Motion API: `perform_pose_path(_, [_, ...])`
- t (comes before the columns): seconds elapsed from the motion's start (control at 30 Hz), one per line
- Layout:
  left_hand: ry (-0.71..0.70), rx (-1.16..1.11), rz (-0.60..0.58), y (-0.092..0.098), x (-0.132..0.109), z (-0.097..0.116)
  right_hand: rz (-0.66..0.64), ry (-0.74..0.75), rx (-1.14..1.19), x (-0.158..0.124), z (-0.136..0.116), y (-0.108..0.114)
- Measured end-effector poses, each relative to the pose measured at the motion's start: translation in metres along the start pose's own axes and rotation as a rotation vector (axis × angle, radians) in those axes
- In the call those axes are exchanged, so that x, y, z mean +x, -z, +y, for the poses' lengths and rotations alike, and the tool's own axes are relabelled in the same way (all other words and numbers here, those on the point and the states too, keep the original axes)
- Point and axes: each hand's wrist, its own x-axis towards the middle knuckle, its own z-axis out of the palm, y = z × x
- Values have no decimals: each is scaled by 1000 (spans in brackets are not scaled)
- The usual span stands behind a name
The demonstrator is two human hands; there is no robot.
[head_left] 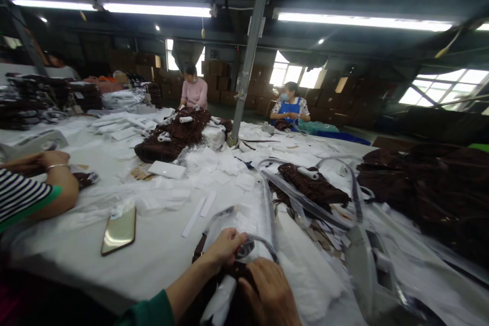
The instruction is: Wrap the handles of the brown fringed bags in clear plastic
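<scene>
Brown bag [238, 310]: six o'clock from the left hand [225, 245], nearer the right hand [273, 290]; long axis hidden.
Bag's look: dark, soft-seeming, partly covered.
White roll [221, 295]: on the bag, slanting toward seven o'clock.
Wrapped strap [264, 241]: arches toward four o'clock from the left hand.
Left hand: pinches the strap.
Right hand: rests against the bag; whether gripping, I cannot tell.

Surface [147, 265] is covered w/ matt, creased white cloth. Nr. its close edge, brown bundle [243, 310] is seen as soft, matt cloth, its strap [264, 241] sheathed in clear, glossy plastic; phone [119, 232] is finished mirror-smooth.
</scene>
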Motion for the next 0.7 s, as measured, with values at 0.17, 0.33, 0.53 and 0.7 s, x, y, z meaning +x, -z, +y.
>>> perform_pose_path(0.17, [51, 44, 62, -2, 0, 27, -136, -94, -110, -18, -5, -30])
perform_pose_path(0.33, [-78, 121, 26, -6, -1, 63, -158, -167, -191, 6, 12, -44])
perform_pose_path(0.53, [-21, -267, 63, -5, 6, 23, -347, -287, -303, 13, 18, -54])
perform_pose_path(0.7, [-20, -432, 54, 1, 9, -11, -235, -134, -185, -8, 19, -49])
